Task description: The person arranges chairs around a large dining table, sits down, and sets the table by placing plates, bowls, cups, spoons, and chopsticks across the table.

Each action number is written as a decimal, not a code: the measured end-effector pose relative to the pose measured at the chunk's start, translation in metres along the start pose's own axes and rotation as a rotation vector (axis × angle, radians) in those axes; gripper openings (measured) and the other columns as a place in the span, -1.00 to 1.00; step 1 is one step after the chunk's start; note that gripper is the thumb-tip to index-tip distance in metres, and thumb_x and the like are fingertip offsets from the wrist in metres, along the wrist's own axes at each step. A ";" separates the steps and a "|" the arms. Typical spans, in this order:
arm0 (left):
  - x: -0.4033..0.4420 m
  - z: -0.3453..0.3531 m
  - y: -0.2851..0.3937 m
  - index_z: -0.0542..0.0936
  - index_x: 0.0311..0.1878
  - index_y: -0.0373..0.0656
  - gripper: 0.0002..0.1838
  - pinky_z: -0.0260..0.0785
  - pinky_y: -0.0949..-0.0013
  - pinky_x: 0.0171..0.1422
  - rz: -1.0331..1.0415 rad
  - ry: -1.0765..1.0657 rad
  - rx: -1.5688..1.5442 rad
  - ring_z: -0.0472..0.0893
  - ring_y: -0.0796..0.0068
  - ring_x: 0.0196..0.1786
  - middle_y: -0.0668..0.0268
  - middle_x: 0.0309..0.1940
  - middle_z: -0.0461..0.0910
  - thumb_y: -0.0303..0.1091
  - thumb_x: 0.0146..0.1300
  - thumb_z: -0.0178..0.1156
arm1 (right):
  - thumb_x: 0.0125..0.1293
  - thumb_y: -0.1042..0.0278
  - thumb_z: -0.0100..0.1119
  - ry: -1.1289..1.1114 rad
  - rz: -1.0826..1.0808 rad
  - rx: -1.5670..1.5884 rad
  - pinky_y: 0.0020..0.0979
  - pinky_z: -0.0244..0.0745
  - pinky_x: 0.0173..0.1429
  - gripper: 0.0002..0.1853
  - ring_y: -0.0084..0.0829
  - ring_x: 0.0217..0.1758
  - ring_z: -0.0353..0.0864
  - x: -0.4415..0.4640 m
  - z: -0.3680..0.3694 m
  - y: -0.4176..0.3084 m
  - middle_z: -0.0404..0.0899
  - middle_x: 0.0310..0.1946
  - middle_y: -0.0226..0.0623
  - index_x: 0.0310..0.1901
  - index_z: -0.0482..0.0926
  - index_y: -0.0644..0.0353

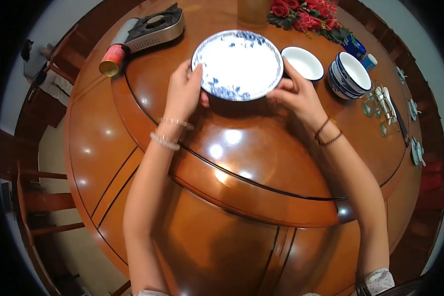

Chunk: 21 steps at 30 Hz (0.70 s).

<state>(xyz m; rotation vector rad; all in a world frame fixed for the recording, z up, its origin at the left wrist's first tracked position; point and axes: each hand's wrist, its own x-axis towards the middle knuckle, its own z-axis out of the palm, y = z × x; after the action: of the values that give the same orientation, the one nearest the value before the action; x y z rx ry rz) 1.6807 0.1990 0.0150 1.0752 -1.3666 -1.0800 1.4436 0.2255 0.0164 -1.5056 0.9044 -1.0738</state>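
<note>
A white plate (pixel 239 66) with blue floral decoration around its rim is held between my two hands over the wooden turntable. My left hand (pixel 185 89) grips its left edge, thumb on the upper face and fingers partly hidden beneath. On the right edge, my right hand (pixel 296 93) closes with its thumb low and the index finger along the rim. Just behind that hand stands a single white bowl (pixel 303 63) with a dark rim. Farther right is a stack of several blue-and-white bowls (pixel 349 76).
A portable gas stove (pixel 155 29) with a red canister (pixel 114 58) stands back left. Red flowers (pixel 308 17) and a blue can (pixel 353 46) are at the back. Glasses (pixel 372 106) and a dark-bladed knife (pixel 398 118) lie right. A person (pixel 44 74) is far left.
</note>
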 end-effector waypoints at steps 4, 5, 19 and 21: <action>0.045 -0.007 -0.012 0.42 -0.17 -0.41 -0.70 0.23 0.51 -0.77 -0.049 -0.002 0.084 0.37 0.59 -0.80 0.29 -0.73 0.43 -0.31 0.31 -0.12 | 0.12 0.44 0.19 0.105 0.072 -0.050 -0.68 0.29 -0.43 -0.20 -0.61 -0.45 0.53 0.033 0.003 0.005 0.58 -0.41 -0.34 0.33 -0.07 0.22; 0.049 -0.006 -0.015 0.45 -0.19 -0.39 -0.70 0.22 0.51 -0.78 -0.043 0.007 0.121 0.38 0.59 -0.80 0.29 -0.74 0.43 -0.31 0.31 -0.14 | 0.12 0.42 0.20 0.107 0.107 -0.044 -0.68 0.28 -0.44 -0.20 -0.62 -0.47 0.53 0.037 0.002 0.008 0.59 -0.40 -0.33 0.33 -0.07 0.21; 0.087 -0.006 -0.035 0.56 -0.17 -0.14 -0.62 0.32 0.06 -0.04 0.162 0.115 0.820 0.50 -0.06 -0.13 -0.02 -0.25 0.54 -0.12 0.21 -0.15 | 0.17 0.25 0.17 0.103 0.185 -0.117 -0.65 0.33 -0.50 -0.05 -0.58 -0.54 0.55 0.046 -0.007 0.024 0.60 -0.42 -0.25 0.29 -0.37 0.40; 0.085 -0.002 -0.033 0.56 -0.16 -0.13 -0.62 0.33 0.06 -0.03 0.141 0.122 0.853 0.50 -0.06 -0.13 -0.02 -0.25 0.54 -0.11 0.21 -0.15 | 0.21 0.28 0.12 0.076 0.186 -0.074 -0.61 0.37 -0.53 0.00 -0.52 -0.51 0.58 0.049 -0.009 0.027 0.59 -0.43 -0.22 0.25 -0.57 0.40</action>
<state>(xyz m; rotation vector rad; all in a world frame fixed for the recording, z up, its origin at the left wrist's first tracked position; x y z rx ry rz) 1.6797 0.1090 -0.0011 1.5767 -1.8190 -0.2867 1.4507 0.1723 -0.0007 -1.4179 1.1252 -0.9756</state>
